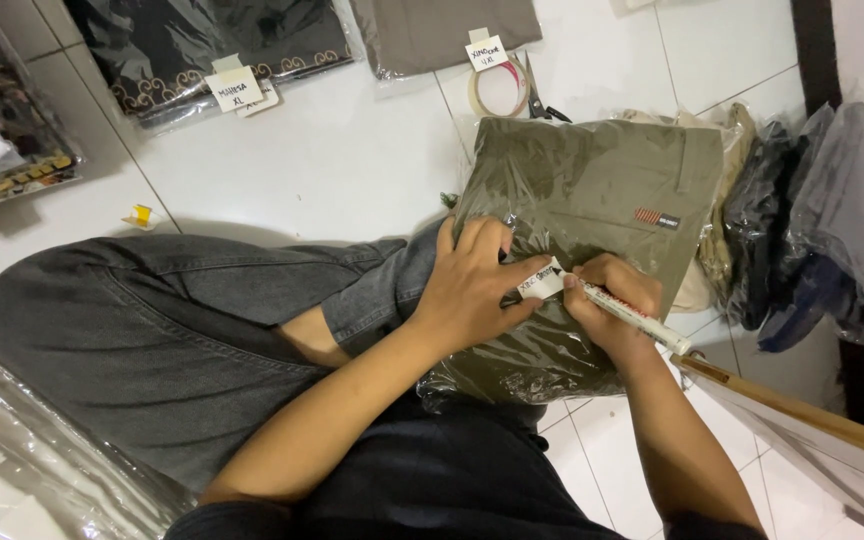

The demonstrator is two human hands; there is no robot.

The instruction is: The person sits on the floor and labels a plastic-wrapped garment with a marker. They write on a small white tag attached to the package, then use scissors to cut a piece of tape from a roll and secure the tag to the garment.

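Nearest the camera, at six o'clock, the person's dark top and grey jeans (pixel 152 330) are filling the lower frame, with crinkled clear plastic sheeting (pixel 22 450) lying at eight o'clock and a wooden-edged board (pixel 802 410) jutting in at four o'clock. Just beyond the knee, at the centre, an olive-green folded garment in a clear plastic bag (pixel 592 210) is resting on the person's lap and the white tiled floor (pixel 332 160). The left hand (pixel 472 285) is lying flat on the bag, fingers spread narrowly, pinning a small white label (pixel 542 282) under its fingertips. The right hand (pixel 612 300), just beside it at three o'clock, is closed around a white marker pen (pixel 637 318), whose tip is touching the label's edge. Farther out at three o'clock, several bagged dark and beige garments (pixel 802 220) are leaning in a row. At twelve o'clock a tape roll (pixel 497 90) and scissors (pixel 542 100) are lying on the floor just beyond the olive bag. Farthest, at eleven o'clock, a black bagged garment with a paper tag (pixel 212 50) is lying flat, a grey bagged garment (pixel 442 30) beside it, and patterned packages (pixel 2 120) are sitting at ten o'clock.
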